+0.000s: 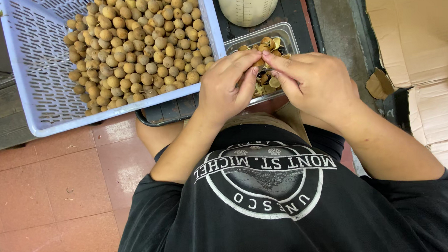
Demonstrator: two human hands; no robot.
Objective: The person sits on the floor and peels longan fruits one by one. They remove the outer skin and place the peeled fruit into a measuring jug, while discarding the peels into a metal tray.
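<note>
Your left hand (226, 86) and right hand (314, 80) cover most of the small brown fruit (260, 62) pinched between them, and much of the clear tub (286, 32) of shells beneath. The frame's top edge crops the lavender basket (38, 73) and white measuring jug (249, 8).

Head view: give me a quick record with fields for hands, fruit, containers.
left hand: pinching a small brown fruit at the fingertips
right hand: fingertips on the same fruit, grip closed
basket: pale blue, slotted, holding a heap of round brown fruits
clear tub: holds shell pieces, under the hands
measuring jug: white, behind the tub
</note>
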